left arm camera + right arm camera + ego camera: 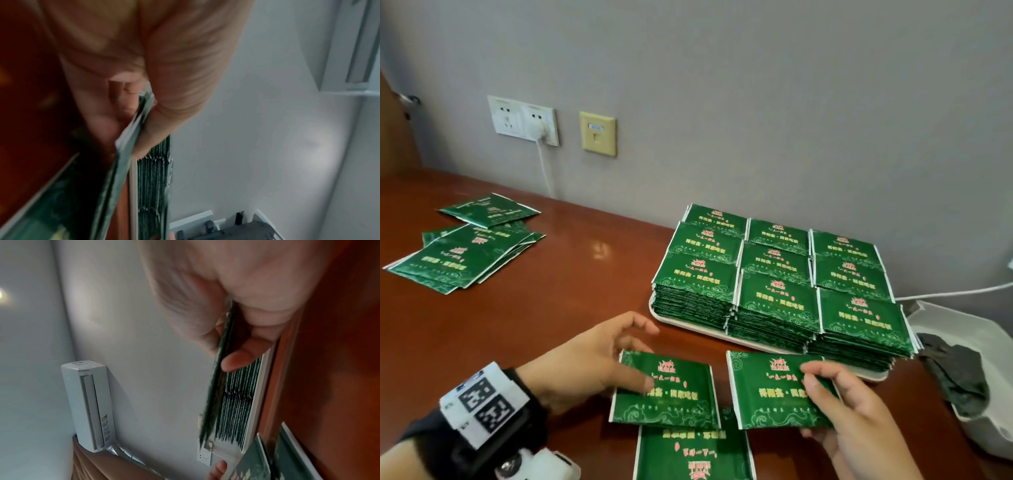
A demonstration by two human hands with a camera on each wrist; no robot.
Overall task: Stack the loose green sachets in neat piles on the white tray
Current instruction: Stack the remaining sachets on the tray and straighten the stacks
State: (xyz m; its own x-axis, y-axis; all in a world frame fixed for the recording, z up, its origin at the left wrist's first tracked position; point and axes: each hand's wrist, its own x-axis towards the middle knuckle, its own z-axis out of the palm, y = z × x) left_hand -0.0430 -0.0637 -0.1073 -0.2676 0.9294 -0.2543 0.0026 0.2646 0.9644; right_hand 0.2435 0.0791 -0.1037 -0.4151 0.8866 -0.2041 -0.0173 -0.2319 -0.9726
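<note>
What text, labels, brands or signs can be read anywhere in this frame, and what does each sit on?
None reads clearly enough to quote.
Green sachets: a red emblem and lines of yellow characters, too blurred to read.
Left wrist band: black-and-white square marker patterns, no words.
Air conditioner: a warning triangle and small sticker print, too small to read.
Wall sockets: no legible marking.

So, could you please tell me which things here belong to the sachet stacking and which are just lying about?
Job: left hand and right hand, each holding a sachet; loose sachets; piles; tray.
Lying about: sockets, cable, white bin.
</note>
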